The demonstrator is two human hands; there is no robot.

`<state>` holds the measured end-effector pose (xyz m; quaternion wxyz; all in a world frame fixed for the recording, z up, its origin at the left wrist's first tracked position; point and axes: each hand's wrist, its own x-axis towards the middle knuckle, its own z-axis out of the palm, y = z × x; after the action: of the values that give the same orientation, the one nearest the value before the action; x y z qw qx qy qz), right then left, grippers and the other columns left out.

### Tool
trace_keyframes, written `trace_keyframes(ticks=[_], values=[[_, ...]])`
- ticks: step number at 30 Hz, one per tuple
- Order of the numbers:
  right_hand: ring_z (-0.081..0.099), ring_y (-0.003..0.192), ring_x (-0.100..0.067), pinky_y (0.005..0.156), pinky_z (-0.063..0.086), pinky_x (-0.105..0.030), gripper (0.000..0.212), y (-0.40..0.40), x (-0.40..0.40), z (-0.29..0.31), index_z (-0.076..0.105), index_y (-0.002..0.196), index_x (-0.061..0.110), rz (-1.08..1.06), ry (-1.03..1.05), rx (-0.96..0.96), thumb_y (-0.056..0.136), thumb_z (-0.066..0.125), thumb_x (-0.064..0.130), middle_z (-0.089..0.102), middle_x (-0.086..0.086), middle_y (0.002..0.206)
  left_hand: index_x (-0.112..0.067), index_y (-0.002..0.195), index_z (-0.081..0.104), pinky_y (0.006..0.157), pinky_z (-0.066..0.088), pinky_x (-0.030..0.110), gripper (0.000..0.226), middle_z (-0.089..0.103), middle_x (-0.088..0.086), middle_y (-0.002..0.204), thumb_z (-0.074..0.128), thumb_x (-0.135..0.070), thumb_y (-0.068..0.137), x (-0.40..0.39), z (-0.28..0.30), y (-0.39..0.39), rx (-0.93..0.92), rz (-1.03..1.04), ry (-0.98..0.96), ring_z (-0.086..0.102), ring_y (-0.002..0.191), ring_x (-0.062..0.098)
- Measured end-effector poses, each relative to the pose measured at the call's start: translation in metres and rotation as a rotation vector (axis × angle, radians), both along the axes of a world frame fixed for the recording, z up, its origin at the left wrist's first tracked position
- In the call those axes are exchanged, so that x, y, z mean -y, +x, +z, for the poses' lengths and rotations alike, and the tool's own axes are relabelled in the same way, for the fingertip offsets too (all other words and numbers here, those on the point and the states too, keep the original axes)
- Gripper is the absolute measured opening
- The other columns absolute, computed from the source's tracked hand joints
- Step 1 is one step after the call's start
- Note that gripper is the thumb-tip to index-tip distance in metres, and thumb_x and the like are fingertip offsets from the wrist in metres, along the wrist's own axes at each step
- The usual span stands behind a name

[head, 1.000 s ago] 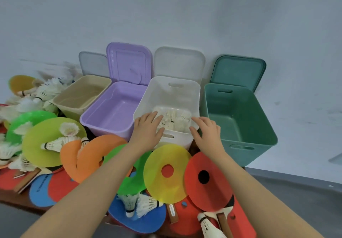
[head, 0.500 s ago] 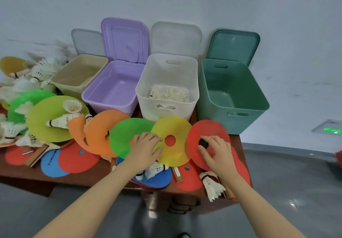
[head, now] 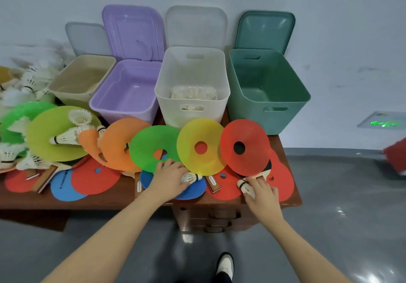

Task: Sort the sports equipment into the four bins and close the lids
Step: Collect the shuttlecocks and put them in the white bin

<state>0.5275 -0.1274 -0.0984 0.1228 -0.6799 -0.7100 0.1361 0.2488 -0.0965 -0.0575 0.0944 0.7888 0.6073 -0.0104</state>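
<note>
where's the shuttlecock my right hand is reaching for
In the head view, near the table's front right corner: the shuttlecock lies under your right hand, just below the red disc.

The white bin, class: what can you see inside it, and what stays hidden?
Inside the white bin, white shuttlecocks lie on the bottom. Its front wall hides the nearest part of the floor.

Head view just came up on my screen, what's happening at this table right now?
A person is sorting sports gear. Their left hand is closing on a shuttlecock lying on a blue paddle, and their right hand is picking up another shuttlecock near the table's front edge. Four bins stand at the back with lids up. The white bin already holds shuttlecocks; the purple bin and green bin look empty. Flat coloured discs, paddles and more shuttlecocks are not yet sorted.
</note>
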Motion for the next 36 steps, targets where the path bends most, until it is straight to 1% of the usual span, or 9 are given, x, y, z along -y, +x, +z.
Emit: trace_keyframes(ticks=[2,6,9,11,15,20,25,29,36], values=[[0.056,0.105,-0.027,0.079,0.033,-0.038,0.033,-0.005,0.002,0.001,0.060,0.113,0.022,-0.018,0.088,-0.055,0.081,0.065,0.019,0.061,0.002,0.109,-0.031,0.130,0.049,0.099,0.021,0.037,0.048,0.049,-0.011,0.130,0.054,-0.048,0.086,-0.002,0.001,-0.002,-0.053,-0.020,0.002,0.034,0.122,0.020],[0.052,0.108,-0.017,0.083,0.025,-0.032,0.025,-0.010,0.002,0.005,0.062,0.110,0.026,-0.020,0.132,-0.184,0.086,0.062,0.027,0.056,0.008,0.113,-0.030,0.128,0.052,0.102,0.016,0.042,0.049,0.053,-0.010,0.127,0.055,-0.052,0.085,-0.003,0.000,-0.010,-0.120,-0.090,-0.018,0.032,0.126,0.023],[0.052,0.107,-0.012,0.086,0.025,-0.032,0.028,-0.019,0.001,0.011,0.062,0.111,0.026,-0.010,0.165,-0.262,0.084,0.057,0.032,0.056,0.009,0.115,-0.031,0.125,0.056,0.101,0.011,0.041,0.042,0.058,-0.009,0.122,0.056,-0.047,0.086,0.000,-0.005,-0.012,-0.067,-0.069,0.016,0.032,0.129,0.022],[0.052,0.105,-0.009,0.084,0.024,-0.031,0.024,-0.027,-0.002,0.019,0.063,0.109,0.026,0.000,0.181,-0.288,0.085,0.060,0.028,0.058,0.010,0.113,-0.031,0.120,0.060,0.098,0.011,0.039,0.036,0.062,-0.009,0.115,0.059,-0.041,0.086,0.002,-0.007,-0.014,-0.002,-0.069,0.063,0.038,0.125,0.020],[0.051,0.098,-0.009,0.080,0.022,-0.029,0.022,-0.042,-0.004,0.029,0.064,0.107,0.029,0.018,0.193,-0.326,0.086,0.064,0.021,0.062,0.014,0.107,-0.024,0.112,0.067,0.092,0.016,0.035,0.032,0.067,-0.005,0.106,0.065,-0.033,0.081,0.007,-0.007,-0.022,0.263,-0.015,0.173,0.053,0.109,0.023],[0.053,0.098,-0.008,0.085,0.030,-0.031,0.023,-0.062,-0.010,0.046,0.067,0.105,0.024,0.022,0.302,-0.450,0.083,0.069,0.016,0.064,0.013,0.107,-0.024,0.108,0.069,0.085,0.021,0.029,0.045,0.066,-0.008,0.099,0.047,-0.048,0.077,0.008,0.013,-0.036,0.409,-0.053,0.297,0.059,0.097,0.018],[0.053,0.102,-0.007,0.086,0.025,-0.029,0.025,-0.088,-0.023,0.074,0.066,0.105,0.022,0.051,0.384,-0.469,0.081,0.062,0.024,0.064,0.010,0.109,-0.024,0.107,0.069,0.080,0.020,0.021,0.042,0.066,-0.008,0.098,0.050,-0.048,0.078,0.003,0.039,-0.049,0.573,-0.007,0.462,0.053,0.095,0.006],[0.052,0.100,-0.007,0.086,0.028,-0.032,0.026,-0.104,-0.046,0.100,0.067,0.103,0.021,0.067,0.449,-0.464,0.079,0.061,0.026,0.065,0.008,0.108,-0.020,0.105,0.070,0.081,0.022,0.023,0.039,0.067,-0.002,0.098,0.053,-0.042,0.078,-0.020,0.061,-0.057,0.593,0.041,0.618,0.049,0.095,0.007],[0.054,0.104,-0.012,0.086,0.024,-0.025,0.024,-0.119,-0.132,0.137,0.067,0.106,0.020,0.112,0.518,-0.437,0.082,0.065,0.022,0.064,0.007,0.110,-0.020,0.109,0.068,0.078,0.020,0.022,0.041,0.066,-0.002,0.103,0.050,-0.041,0.079,-0.090,0.098,-0.052,0.578,0.123,0.666,0.054,0.095,0.017]])
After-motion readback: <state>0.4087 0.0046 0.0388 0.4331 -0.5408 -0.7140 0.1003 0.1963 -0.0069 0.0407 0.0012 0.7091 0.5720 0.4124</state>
